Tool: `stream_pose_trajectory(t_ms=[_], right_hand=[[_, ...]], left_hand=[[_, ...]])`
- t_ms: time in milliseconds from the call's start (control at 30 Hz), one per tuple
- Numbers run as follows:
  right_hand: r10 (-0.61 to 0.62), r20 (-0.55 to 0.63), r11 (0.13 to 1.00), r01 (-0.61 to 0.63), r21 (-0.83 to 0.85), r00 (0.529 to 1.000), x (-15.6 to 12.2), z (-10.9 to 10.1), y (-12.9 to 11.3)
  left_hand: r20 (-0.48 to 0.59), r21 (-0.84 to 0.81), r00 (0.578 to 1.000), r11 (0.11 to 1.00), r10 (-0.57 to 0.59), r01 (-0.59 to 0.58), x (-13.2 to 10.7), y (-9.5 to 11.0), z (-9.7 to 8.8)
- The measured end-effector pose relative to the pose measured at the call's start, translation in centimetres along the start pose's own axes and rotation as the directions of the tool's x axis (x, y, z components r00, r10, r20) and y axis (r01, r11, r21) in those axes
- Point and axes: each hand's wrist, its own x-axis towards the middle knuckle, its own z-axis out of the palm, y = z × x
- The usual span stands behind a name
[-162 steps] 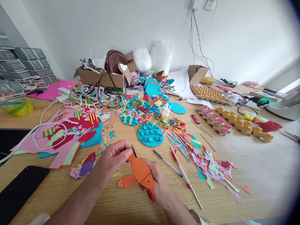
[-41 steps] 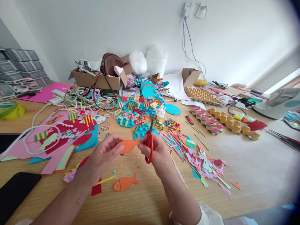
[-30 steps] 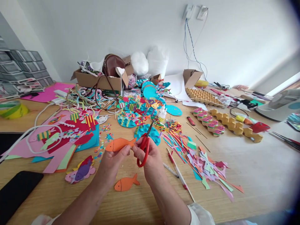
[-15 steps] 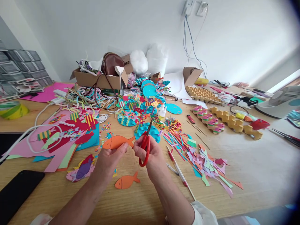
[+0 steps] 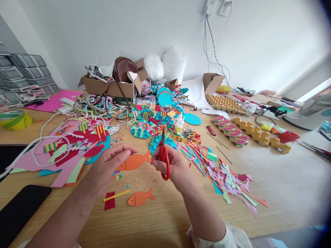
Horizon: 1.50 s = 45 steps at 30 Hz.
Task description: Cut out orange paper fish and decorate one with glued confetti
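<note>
Changed: the orange paper fish (image 5: 136,161) sits lower than half a second ago, no longer up at your fingertips, and the red scissors (image 5: 164,160) have swung upright.
Left hand (image 5: 110,165): fingers loosely curled over the fish's head end. I cannot tell whether you grip it.
Right hand (image 5: 176,167): clamped through the scissor handles, blades together and pointing to the top of the frame.
Fish position: centre of the frame, between your two hands, above the table (image 5: 284,179).
Long axis: left to right, nearly level, with the tail slightly raised.
Pointing: head to the left under your left hand, tail to the right, just beside the scissors.
Nearer hand: the left, which overlaps it. The right is just off the tail.
Below: a second orange fish (image 5: 141,198) lies flat, also tail to the right.
</note>
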Motion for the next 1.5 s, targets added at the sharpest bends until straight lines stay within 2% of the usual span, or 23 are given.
stream_pose_trajectory(t_ms=[100, 167, 267, 367, 433, 533, 667, 833, 933, 1100, 1333, 1500], right_hand=[[-0.004, 0.126, 0.988, 0.023, -0.150, 0.992, 0.2, -0.6, -0.8], [0.000, 0.191, 0.965, 0.050, -0.258, 0.982, 0.3, -0.8, -1.5], [-0.029, 0.235, 0.924, 0.116, -0.365, 0.971, 0.7, -0.9, -2.2], [-0.048, 0.237, 0.937, 0.125, -0.325, 0.970, 1.0, -0.9, -2.4], [-0.032, 0.222, 0.970, 0.084, -0.227, 0.974, 1.1, -0.8, -2.3], [-0.003, 0.202, 0.995, 0.024, -0.102, 0.979, 1.3, -0.7, -1.9], [-0.012, 0.186, 0.999, 0.021, -0.045, 0.983, 1.4, -0.6, -1.4], [-0.056, 0.010, 0.998, 0.055, 0.033, 0.998, 1.3, -0.6, -0.3], [-0.036, -0.038, 0.995, 0.040, 0.091, 0.999, 1.1, -0.4, 0.5], [-0.006, -0.031, 0.997, 0.008, 0.071, 0.999, 0.6, -0.2, 0.5], [-0.056, -0.020, 0.996, 0.057, 0.072, 0.998, 0.4, -0.1, 0.1], [-0.056, 0.004, 0.996, 0.056, 0.063, 0.998, 0.7, 0.1, -0.3]], left_hand=[[0.172, 0.255, 0.985, 0.967, -0.026, -0.018, 0.3, 0.7, -0.7], [0.261, 0.329, 0.964, 0.943, -0.047, -0.043, 0.5, 1.2, -0.8], [0.367, 0.362, 0.930, 0.923, -0.015, -0.128, 0.9, 1.4, -0.5], [0.418, 0.341, 0.909, 0.926, 0.008, -0.165, 1.1, 1.1, 0.0], [0.436, 0.300, 0.900, 0.946, -0.018, -0.126, 1.1, 0.9, 0.3], [0.441, 0.208, 0.896, 0.977, -0.059, -0.038, 0.9, 0.7, 0.8], [0.432, 0.095, 0.900, 0.995, -0.054, 0.014, 0.8, 0.2, 1.4], [0.302, -0.086, 0.951, 0.991, -0.069, 0.099, 0.4, -0.8, 2.0], [0.258, -0.151, 0.963, 0.982, -0.074, 0.115, 0.0, -1.0, 2.2], [0.251, -0.138, 0.966, 0.986, -0.057, 0.094, -0.1, -0.8, 2.5], [0.225, -0.019, 0.972, 0.997, -0.064, 0.070, -0.1, -0.3, 2.9], [0.297, 0.091, 0.953, 0.995, -0.057, 0.031, -0.1, 0.3, 3.1]])
